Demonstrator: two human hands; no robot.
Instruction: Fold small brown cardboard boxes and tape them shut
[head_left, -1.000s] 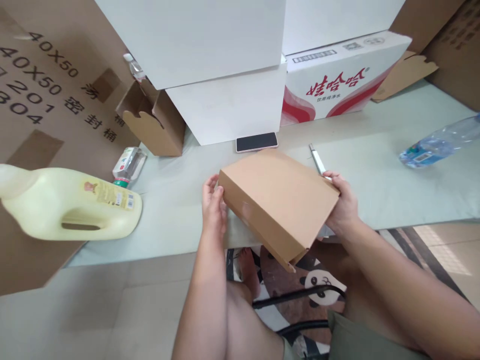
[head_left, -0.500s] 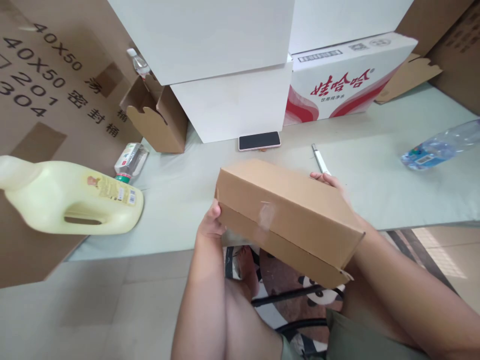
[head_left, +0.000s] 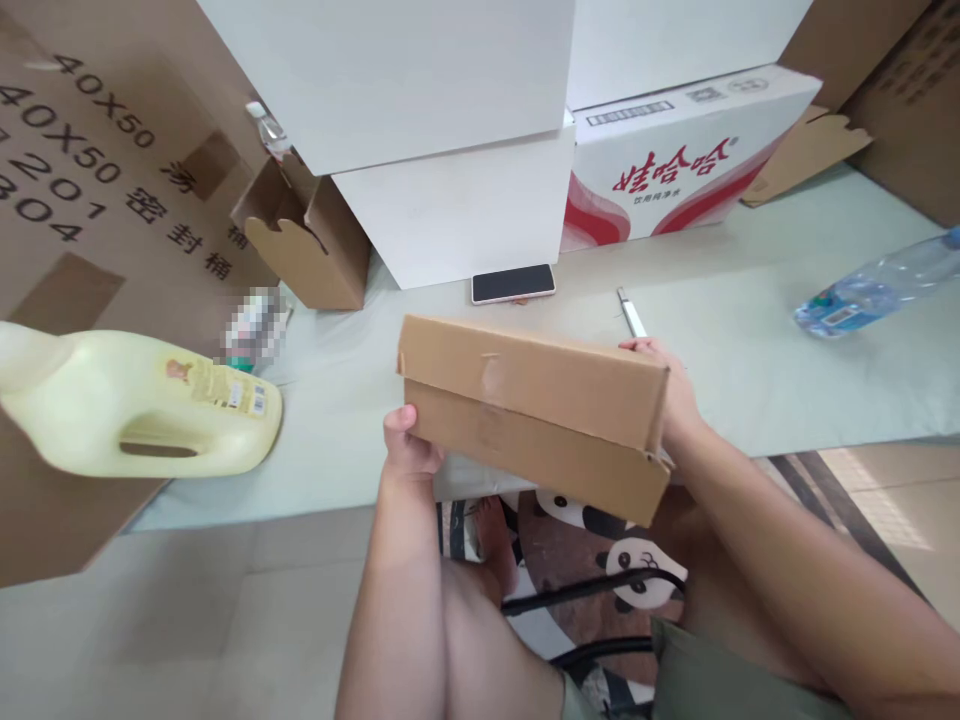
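Between my two hands a closed brown cardboard box [head_left: 540, 400] is held up at the table's front edge. A strip of clear tape crosses the seam on the side facing me, and its right end hangs lower than its left. My left hand [head_left: 411, 440] grips the lower left corner, thumb on the near side. At the right end my right hand [head_left: 671, 385] holds the box, its lower fingers hidden behind the cardboard. Just beyond those fingers lies a white utility knife [head_left: 631, 312] on the table.
A black-screened phone [head_left: 514, 284] lies before stacked white boxes [head_left: 457, 220]. To the left stand a pale yellow jug [head_left: 225, 420] and an open brown carton [head_left: 315, 250]. A clear plastic bottle [head_left: 862, 295] lies to the right on the green-covered table [head_left: 765, 350].
The box has shifted left and turned, showing more of its taped side and less of its top. Both hands have moved with it, keeping their hold.
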